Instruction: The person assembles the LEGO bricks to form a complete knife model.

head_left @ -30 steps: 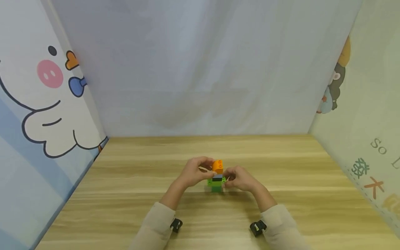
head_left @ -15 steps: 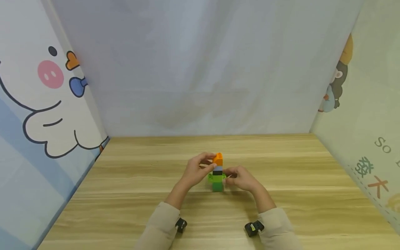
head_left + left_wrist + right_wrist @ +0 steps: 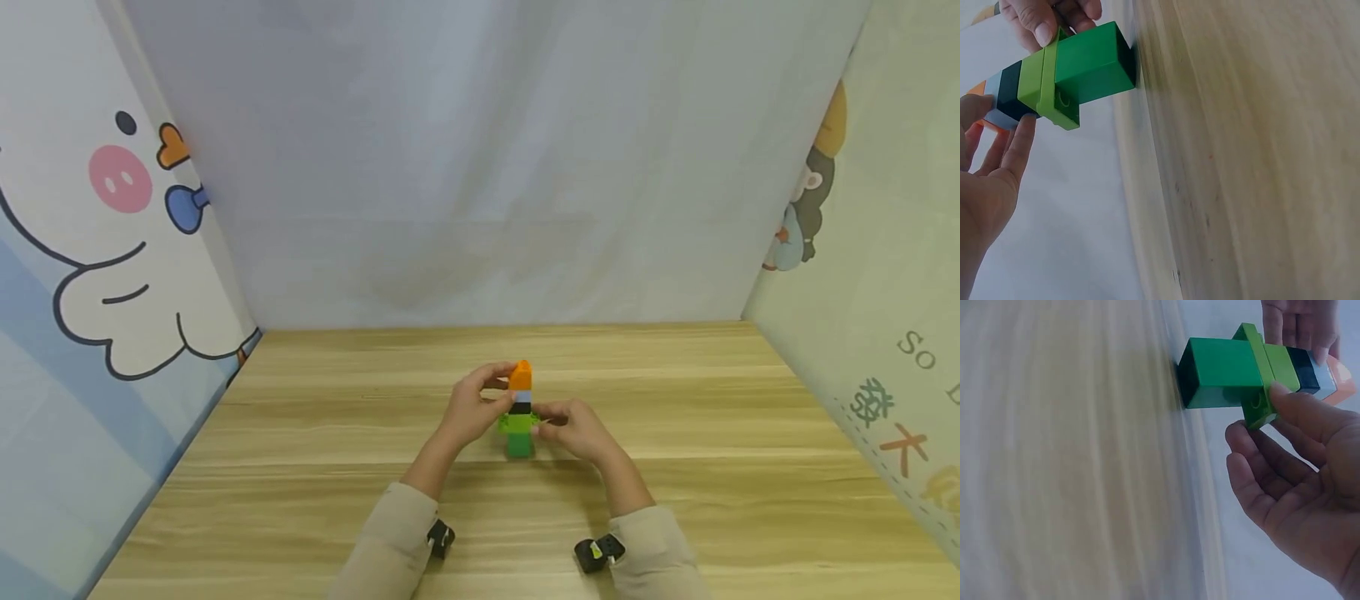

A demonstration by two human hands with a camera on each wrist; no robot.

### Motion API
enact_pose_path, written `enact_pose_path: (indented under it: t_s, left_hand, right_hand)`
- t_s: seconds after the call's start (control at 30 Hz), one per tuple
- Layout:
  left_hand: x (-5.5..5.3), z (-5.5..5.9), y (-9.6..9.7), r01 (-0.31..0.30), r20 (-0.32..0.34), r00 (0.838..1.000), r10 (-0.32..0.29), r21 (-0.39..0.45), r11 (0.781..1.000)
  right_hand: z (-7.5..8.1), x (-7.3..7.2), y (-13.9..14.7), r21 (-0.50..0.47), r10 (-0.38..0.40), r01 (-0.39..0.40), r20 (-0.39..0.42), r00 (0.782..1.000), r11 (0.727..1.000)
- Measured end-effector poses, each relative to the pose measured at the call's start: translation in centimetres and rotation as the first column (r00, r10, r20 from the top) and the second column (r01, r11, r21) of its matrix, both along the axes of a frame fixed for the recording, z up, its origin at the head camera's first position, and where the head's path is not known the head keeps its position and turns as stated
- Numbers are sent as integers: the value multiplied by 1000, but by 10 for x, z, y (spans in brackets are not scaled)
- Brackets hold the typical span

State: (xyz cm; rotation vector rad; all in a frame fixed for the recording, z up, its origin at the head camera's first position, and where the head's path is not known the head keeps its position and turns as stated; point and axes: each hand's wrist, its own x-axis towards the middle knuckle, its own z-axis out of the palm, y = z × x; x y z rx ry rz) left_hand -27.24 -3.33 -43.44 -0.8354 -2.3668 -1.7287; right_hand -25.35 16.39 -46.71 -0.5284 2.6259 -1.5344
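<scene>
A tower of toy building blocks (image 3: 519,423) stands between both hands in the head view. From the bottom up it has a dark green block (image 3: 1094,62), a wider lime green plate (image 3: 1262,365), a lime green block, a black block (image 3: 1304,370), a light blue block (image 3: 999,119) and an orange rounded block (image 3: 520,377). My left hand (image 3: 471,410) pinches the upper part around the light blue and black blocks. My right hand (image 3: 577,429) pinches the lime green plate at its right end. The dark green base is close over the table.
The wooden table (image 3: 300,500) reaches back to a pale cloth wall (image 3: 450,167). Cartoon-printed walls stand at left (image 3: 45,333) and right (image 3: 862,317). A small black device (image 3: 442,539) sits at the left wrist, another black device (image 3: 598,552) at the right.
The tower's orange top has moved up in the head view, showing more of the front faces and less of the studs. Both hands keep their hold; the wrists have drawn slightly closer together.
</scene>
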Motion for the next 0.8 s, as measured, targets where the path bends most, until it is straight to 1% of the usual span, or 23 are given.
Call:
enact_pose_path:
  t_s: [0.07,0.13,0.2,0.37,0.47,0.63,0.7,0.8]
  left_hand:
    - [-7,-9,0,-7,19,1000,6,6,1000]
    - [-10,-12,0,-15,44,999,15,15,1000]
    - [-12,-14,0,-25,58,998,24,17,1000]
    - [-15,-15,2,-59,80,995,58,16,998]
    - [-16,-15,3,-74,93,993,71,22,997]
    - [-17,-16,4,-92,111,990,90,14,996]
    - [-17,-16,4,-96,120,988,93,14,995]
    - [-20,-16,4,-98,148,985,94,22,995]
  right_hand:
    - [0,0,-1,-14,-26,26,12,1000,1000]
    - [1,1,-2,-25,-47,48,21,999,999]
    - [2,0,-3,-31,-49,49,18,999,998]
    - [2,-2,-3,-34,-32,32,-16,999,999]
    - [1,-4,-2,-37,-35,34,-30,999,999]
    - [0,-7,-2,-60,-44,42,-31,999,997]
    - [1,-8,-2,-69,-49,47,-19,999,996]
    - [2,-9,-3,-64,-57,56,-7,998,996]
